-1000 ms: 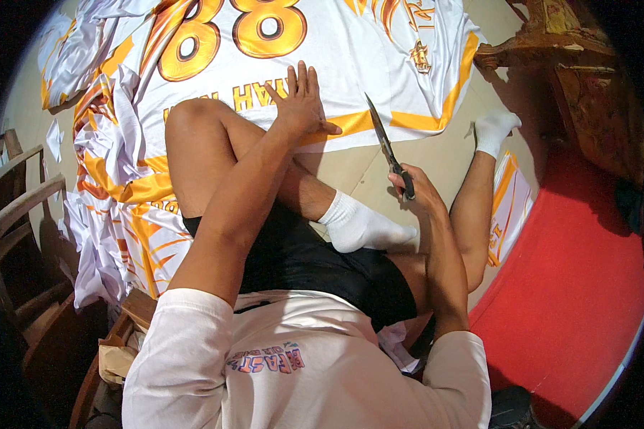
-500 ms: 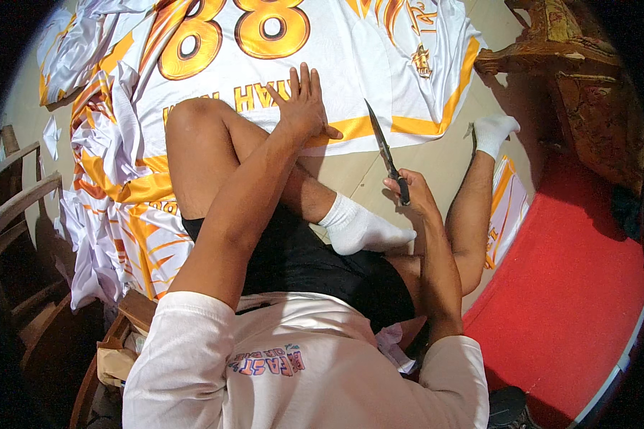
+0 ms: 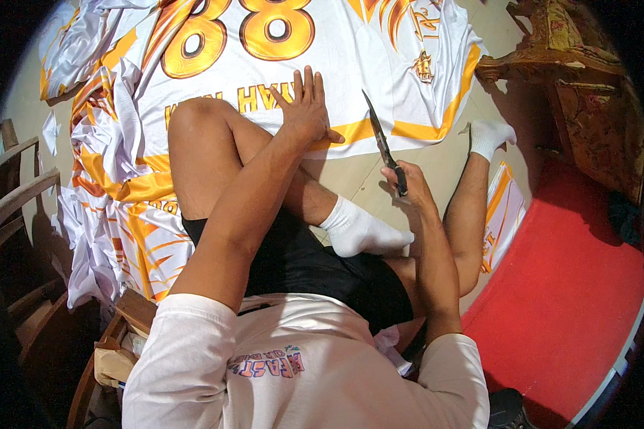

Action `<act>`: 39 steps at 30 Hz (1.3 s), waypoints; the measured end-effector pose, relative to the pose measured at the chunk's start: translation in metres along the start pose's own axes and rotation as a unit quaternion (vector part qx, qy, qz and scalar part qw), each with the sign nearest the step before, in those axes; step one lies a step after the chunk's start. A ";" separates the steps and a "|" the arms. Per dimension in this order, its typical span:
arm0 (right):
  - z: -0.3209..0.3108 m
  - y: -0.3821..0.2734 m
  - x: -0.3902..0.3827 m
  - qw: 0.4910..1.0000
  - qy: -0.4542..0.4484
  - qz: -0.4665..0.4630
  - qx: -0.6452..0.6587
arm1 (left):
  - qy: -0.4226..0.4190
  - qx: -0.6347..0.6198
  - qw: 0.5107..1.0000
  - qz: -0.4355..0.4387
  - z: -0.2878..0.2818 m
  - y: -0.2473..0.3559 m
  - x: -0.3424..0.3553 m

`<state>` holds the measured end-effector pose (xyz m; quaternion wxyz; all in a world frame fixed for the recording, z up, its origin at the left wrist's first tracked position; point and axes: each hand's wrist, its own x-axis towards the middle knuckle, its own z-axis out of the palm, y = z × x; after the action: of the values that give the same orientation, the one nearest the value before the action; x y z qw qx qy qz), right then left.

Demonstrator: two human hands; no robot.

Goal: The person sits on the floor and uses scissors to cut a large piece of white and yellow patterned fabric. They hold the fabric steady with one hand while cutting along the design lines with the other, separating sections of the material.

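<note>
White jersey fabric with yellow-orange trim, large numbers and lettering lies spread over the floor in front of me. My left hand rests flat on it near its lower edge, fingers spread. In my right hand is a pair of long dark scissors, gripped by the black handles. The blades look closed together and point up and away, with their tip over the fabric's trimmed edge. My palm hides part of the handles.
Crumpled white and orange cloth is heaped at the left beside a wooden chair. A carved wooden seat stands at the far right. Nearer lies a red mat, with a folded printed piece alongside. My bent legs frame the tiled floor.
My right hand with the scissors has shifted slightly up and to the left, toward the fabric edge. My left hand stays in place on the fabric.
</note>
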<state>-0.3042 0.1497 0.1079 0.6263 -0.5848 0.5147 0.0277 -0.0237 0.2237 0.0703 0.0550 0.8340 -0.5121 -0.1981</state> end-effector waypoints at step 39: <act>0.039 -0.040 0.036 0.997 0.015 0.038 0.065 | -0.043 0.030 0.998 -0.025 -0.032 -0.048 0.050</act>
<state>-0.2375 0.1465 0.1033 0.6536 -0.5229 0.5471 0.0092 0.0483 0.1985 0.0718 0.0025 0.8385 -0.4985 -0.2198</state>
